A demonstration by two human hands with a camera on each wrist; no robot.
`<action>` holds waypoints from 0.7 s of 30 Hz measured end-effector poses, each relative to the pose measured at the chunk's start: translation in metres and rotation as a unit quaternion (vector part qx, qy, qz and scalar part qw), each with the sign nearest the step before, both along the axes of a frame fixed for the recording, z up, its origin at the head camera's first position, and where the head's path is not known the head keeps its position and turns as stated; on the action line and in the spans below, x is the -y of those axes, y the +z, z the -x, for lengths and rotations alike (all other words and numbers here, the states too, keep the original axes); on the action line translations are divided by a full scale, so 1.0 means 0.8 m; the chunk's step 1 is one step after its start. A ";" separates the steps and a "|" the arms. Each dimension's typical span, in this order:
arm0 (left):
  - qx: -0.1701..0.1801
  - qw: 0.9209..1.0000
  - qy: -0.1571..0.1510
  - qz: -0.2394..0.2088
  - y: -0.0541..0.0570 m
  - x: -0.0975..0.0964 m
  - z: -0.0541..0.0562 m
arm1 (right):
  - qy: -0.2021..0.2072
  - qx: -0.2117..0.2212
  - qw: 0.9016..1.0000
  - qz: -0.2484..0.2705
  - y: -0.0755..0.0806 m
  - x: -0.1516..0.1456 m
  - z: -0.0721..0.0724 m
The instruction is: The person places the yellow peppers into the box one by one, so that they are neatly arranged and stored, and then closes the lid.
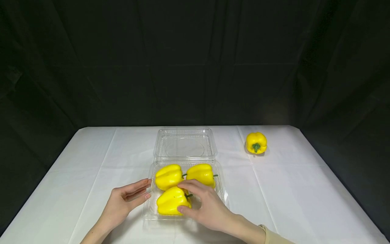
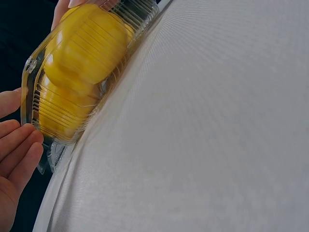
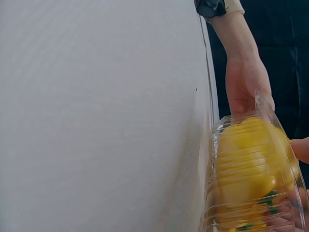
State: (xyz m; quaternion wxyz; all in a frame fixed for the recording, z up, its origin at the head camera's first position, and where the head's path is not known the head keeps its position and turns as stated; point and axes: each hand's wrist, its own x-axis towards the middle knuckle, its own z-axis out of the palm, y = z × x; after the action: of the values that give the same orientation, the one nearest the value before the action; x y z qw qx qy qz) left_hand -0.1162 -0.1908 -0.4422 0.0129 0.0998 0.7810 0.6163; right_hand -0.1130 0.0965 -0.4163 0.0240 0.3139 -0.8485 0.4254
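Three yellow bell peppers lie in the base of a clear plastic clamshell container [image 1: 224, 196]. My right hand [image 1: 210, 206] grips the front bell pepper [image 1: 170, 202] at its stem end, thumb at the near side and fingers over the far side. Behind it sit the back left bell pepper [image 1: 168, 177] and the back right bell pepper [image 1: 200, 173], stems pointing right. My left hand [image 1: 122, 203] is at the container's left side, its nearly straight fingers [image 2: 21, 140] against the ribbed wall in the left wrist view. In the right wrist view the container's wall partly covers my right hand.
The container's hinged lid [image 1: 185, 149] lies folded back, away from me. Another yellow bell pepper [image 1: 256, 142] rests at the far right of the white-covered table [image 1: 292, 189]. A black curtain [image 1: 189, 67] hangs behind the table and along its sides.
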 end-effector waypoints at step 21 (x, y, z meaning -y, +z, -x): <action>0.001 1.000 0.002 0.002 -0.001 0.000 0.000 | -0.018 0.035 0.999 -0.035 0.005 -0.002 -0.003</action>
State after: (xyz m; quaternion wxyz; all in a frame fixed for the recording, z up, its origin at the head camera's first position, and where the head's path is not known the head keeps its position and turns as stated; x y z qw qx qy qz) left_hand -0.1164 -0.1905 -0.4427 0.0122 0.0975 0.7822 0.6152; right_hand -0.1105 0.0983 -0.4122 -0.0089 0.2837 -0.8687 0.4059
